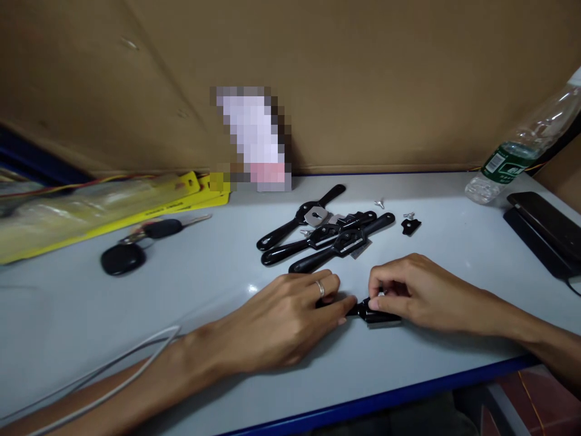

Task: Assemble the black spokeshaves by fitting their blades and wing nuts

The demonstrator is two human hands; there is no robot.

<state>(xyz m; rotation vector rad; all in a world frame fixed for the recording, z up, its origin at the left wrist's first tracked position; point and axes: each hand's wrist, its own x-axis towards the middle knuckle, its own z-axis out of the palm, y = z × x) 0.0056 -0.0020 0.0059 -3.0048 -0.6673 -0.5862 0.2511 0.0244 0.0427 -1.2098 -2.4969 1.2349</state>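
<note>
Black spokeshave [384, 317] lies low on the table [454, 248], under both hands. Left hand [285, 315] rests over one handle, its fingers curled and forefinger stretched along it; right hand [408, 290] closes thumb and forefinger in a narrow pinch at the middle of the body, on a small part mostly hidden.

Pale and slightly glossy, the table has a blue front edge [385, 397] on the near side of the grip. Far beyond the hands rises a plain brown wall [385, 91]. Left of the grip are keys [163, 228] and clear packaging [109, 212] with yellow strips; a white cable [172, 330] loops over the left forearm. Well to the right, a green-labelled bottle [508, 163] leans.

Glossy black covers the spokeshave's body, with a straight silvery edge facing the near side; its right handle is hidden. Just beyond the grip lie three similar black tools [342, 243], close together.
</note>
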